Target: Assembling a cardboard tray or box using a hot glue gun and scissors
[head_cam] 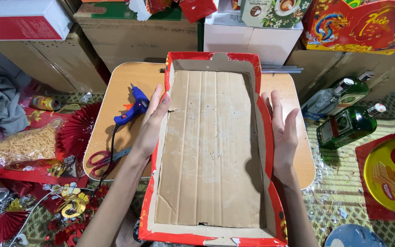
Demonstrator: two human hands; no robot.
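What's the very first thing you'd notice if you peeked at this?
The big red tray with its brown cardboard floor sits in the middle on the small wooden table; the left hand and right hand press flat against its two long sides. Left of it lie a blue glue gun and red scissors. Two green bottles lie on the mat to the right.

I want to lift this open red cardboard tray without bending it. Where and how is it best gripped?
Probably by the two long side walls of the red cardboard tray, one hand from each side, as the left hand and right hand already sit. The long, shallow shape suggests a grip near mid-length keeps it level.
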